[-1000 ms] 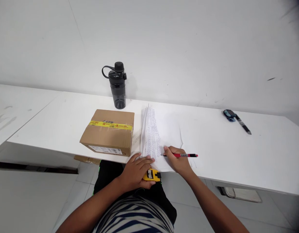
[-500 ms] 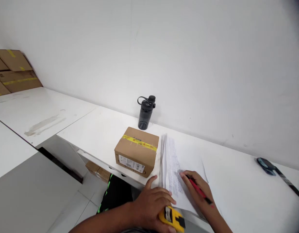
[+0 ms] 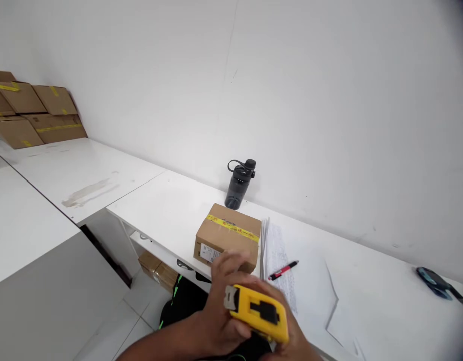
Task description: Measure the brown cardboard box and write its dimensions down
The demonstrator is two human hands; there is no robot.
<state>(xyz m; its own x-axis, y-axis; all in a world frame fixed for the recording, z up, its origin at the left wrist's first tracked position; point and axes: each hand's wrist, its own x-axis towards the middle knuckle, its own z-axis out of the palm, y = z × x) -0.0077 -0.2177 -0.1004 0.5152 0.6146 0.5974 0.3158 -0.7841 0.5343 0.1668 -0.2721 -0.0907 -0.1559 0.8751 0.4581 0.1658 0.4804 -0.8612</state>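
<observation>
A yellow tape measure (image 3: pixel 257 310) with a black slider and a silver metal end tab is held in front of me, above the near edge of the table. My left hand (image 3: pixel 216 313) grips its left end, thumb underneath, with blurred fingers raised in front of the box. Around the right end my right hand (image 3: pixel 295 341) is closed, partly hidden behind the tape measure. Just beyond stands a taped cardboard box (image 3: pixel 233 231), its label partly covered by my left fingers. A red and black pen (image 3: pixel 283 271) lies on the written sheets (image 3: pixel 282 245) right of the box.
A dark water bottle (image 3: pixel 239 185) stands behind the box near the wall. At the right lies a dark object with a strap (image 3: pixel 434 283). Several cardboard boxes (image 3: pixel 39 108) are stacked at the far left, and more cardboard (image 3: pixel 158 271) sits under the table.
My right hand has let go of the pen, which now lies on the sheets, and has come over to the tape measure. The tape measure has moved up and turned. The view has shifted left.
</observation>
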